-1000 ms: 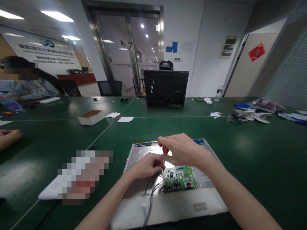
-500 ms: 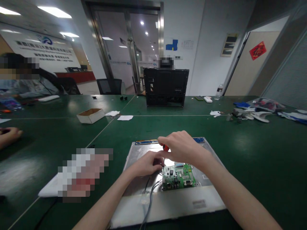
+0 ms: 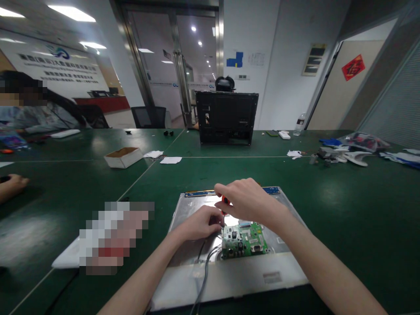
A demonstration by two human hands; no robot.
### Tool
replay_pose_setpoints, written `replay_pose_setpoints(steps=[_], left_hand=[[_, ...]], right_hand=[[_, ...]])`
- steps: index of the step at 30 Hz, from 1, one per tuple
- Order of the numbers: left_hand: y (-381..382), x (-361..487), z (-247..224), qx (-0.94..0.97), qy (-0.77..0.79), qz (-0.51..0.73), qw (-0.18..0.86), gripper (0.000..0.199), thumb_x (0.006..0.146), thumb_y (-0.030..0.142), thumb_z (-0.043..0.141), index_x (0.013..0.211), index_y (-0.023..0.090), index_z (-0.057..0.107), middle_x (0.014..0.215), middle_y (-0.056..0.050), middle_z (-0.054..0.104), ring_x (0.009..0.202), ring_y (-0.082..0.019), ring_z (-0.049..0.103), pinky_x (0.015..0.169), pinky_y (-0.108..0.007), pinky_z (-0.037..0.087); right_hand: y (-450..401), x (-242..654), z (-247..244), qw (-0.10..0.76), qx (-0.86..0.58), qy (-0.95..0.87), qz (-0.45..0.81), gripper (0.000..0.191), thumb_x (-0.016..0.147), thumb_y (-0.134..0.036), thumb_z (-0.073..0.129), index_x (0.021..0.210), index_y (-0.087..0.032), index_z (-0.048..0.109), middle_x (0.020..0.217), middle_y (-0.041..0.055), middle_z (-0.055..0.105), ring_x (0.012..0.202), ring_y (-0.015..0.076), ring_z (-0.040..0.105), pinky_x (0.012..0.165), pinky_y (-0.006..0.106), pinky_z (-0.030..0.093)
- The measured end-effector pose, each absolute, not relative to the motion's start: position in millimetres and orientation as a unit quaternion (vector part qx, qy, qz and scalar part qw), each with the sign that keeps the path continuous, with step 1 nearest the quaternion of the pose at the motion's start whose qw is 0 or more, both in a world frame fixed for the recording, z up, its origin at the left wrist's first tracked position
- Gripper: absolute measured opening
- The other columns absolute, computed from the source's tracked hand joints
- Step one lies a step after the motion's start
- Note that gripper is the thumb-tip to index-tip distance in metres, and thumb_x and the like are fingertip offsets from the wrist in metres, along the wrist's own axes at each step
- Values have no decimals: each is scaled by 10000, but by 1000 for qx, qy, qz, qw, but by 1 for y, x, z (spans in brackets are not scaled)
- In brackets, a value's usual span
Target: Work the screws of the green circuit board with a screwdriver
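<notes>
My right hand (image 3: 244, 199) grips the red and black handle of a screwdriver (image 3: 225, 200), held upright over the panel. The shaft points down to the upper left corner of a green circuit board (image 3: 247, 240). Beside that corner, my left hand (image 3: 205, 224) has its fingers pinched together near the screwdriver's tip; what they hold, if anything, is hidden. Under both hands lies a silver display panel (image 3: 183, 218) with a white lower strip and a blue strip board (image 3: 200, 193) along its far edge. Grey cables (image 3: 206, 275) run from the green board toward me.
Ahead stands a black monitor back (image 3: 228, 118) with a person behind it. An open box (image 3: 124, 157) and papers (image 3: 170, 160) lie to the left. A co-worker's hand (image 3: 15, 187) rests at the left edge. Assorted parts (image 3: 337, 154) and a bottle (image 3: 299, 124) are at the right.
My right hand has shifted very slightly on the screwdriver, and more of the red handle shows. The left hand stays at the board's corner.
</notes>
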State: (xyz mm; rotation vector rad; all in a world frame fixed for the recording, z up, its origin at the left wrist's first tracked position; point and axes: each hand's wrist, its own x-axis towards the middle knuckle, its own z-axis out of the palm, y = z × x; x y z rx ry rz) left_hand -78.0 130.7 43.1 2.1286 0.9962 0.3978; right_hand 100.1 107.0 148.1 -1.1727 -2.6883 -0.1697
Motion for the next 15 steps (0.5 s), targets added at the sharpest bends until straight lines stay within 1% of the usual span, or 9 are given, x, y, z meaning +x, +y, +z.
replay_pose_setpoints(steps=[2, 4, 6, 8, 10, 13, 15], left_hand=[[131, -78, 42, 827, 384, 157, 379, 89, 685, 102, 563, 738, 149, 617, 651, 18, 593, 613, -138, 532, 581, -229, 394], [132, -78, 42, 828, 376, 162, 384, 94, 674, 88, 556, 721, 151, 607, 651, 21, 593, 612, -136, 531, 583, -228, 395], [131, -77, 43, 831, 370, 166, 381, 107, 666, 75, 553, 718, 151, 607, 654, 21, 595, 614, -135, 532, 587, -227, 396], [131, -77, 45, 834, 371, 167, 373, 109, 667, 75, 557, 720, 152, 614, 666, 17, 599, 619, -134, 533, 588, -225, 397], [130, -77, 46, 834, 378, 161, 367, 95, 674, 85, 562, 713, 153, 616, 660, 17, 592, 614, -131, 528, 580, -221, 395], [131, -78, 43, 832, 385, 154, 368, 88, 680, 102, 559, 724, 151, 618, 646, 18, 583, 614, -133, 525, 570, -220, 391], [133, -79, 41, 832, 381, 155, 373, 107, 679, 105, 549, 746, 148, 621, 642, 18, 581, 609, -134, 522, 566, -222, 388]], right_hand=[[106, 101, 149, 112, -380, -917, -42, 152, 834, -261, 507, 963, -183, 525, 817, 25, 678, 620, 141, 562, 487, 275, 172], [104, 103, 150, 121, -363, -923, -34, 191, 803, -249, 532, 981, -182, 517, 852, 25, 676, 639, 144, 564, 486, 270, 186], [104, 104, 149, 122, -363, -923, -41, 189, 826, -303, 534, 979, -193, 528, 825, 22, 678, 641, 150, 568, 485, 268, 185], [106, 104, 148, 116, -379, -916, -56, 191, 868, -379, 505, 935, -206, 549, 762, 19, 676, 616, 152, 567, 482, 270, 172], [108, 102, 147, 106, -392, -911, -68, 206, 888, -398, 480, 897, -208, 558, 714, 18, 668, 586, 147, 558, 481, 272, 159], [108, 102, 148, 105, -385, -915, -55, 149, 864, -312, 495, 946, -197, 539, 759, 21, 676, 584, 137, 550, 480, 270, 161], [106, 103, 150, 116, -370, -921, -38, 175, 818, -254, 516, 977, -181, 514, 832, 29, 682, 602, 133, 550, 477, 266, 173]])
